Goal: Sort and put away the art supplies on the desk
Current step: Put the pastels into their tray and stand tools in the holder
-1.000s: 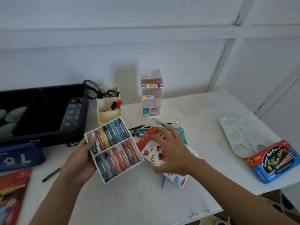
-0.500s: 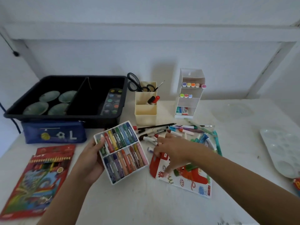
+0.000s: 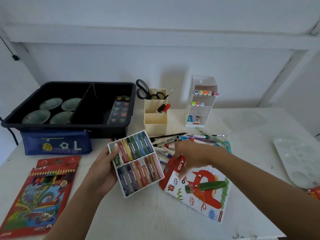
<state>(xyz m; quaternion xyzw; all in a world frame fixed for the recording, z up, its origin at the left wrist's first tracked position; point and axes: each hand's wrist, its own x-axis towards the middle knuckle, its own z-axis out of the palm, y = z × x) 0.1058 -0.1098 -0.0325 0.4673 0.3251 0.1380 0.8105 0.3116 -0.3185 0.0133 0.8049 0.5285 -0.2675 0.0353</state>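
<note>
Head: crayon tray in left grip

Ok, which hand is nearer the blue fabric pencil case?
Left. Left hand, holding the white crayon tray, is right of the pencil case; right hand, on the red-and-white box, lies farther right.

The left hand grips the crayon tray at centre; at its four o'clock, the right hand holds the red flap of the pastel box.
</note>
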